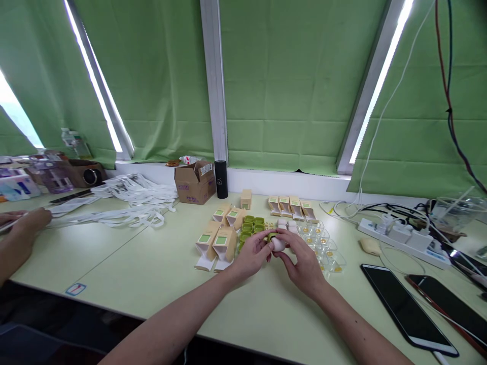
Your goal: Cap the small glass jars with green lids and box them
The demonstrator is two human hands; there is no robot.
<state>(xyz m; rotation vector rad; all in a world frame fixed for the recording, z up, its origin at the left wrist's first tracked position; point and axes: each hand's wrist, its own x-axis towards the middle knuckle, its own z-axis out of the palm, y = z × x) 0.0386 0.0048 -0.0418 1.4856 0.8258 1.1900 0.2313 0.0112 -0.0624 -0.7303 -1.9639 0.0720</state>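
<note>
- Head view, clock face centred on the held piece, twelve o'clock pointing away from the person: a small, rounded white piece (279, 245) is raised between both hands above the pale green tabletop (152, 276).
- The left hand (255, 253) reaches in from eight o'clock, fingers curled, fingertips closed on the piece.
- The right hand (302, 258) comes from four o'clock, thumb and fingers bent around the piece's other side.
- A small olive-green part (271, 236) sits against the white piece at ten o'clock, between the fingers; whether they are joined, I cannot tell.
- Square olive-green containers (253, 228) stand close by at ten o'clock, tiny gold-coloured pieces (269, 226) at eleven, small whitish blocks (288, 224) at one.
- Clear plastic cups with yellowish centres (329, 246) cluster at three o'clock, beside the right hand.
- Open tan cardboard boxes with white flaps (215, 244) lie at nine o'clock; more tan boxes in a row (292, 207) are at one.
- Well apart, at four o'clock, lies a black-screened phone (408, 308).
</note>
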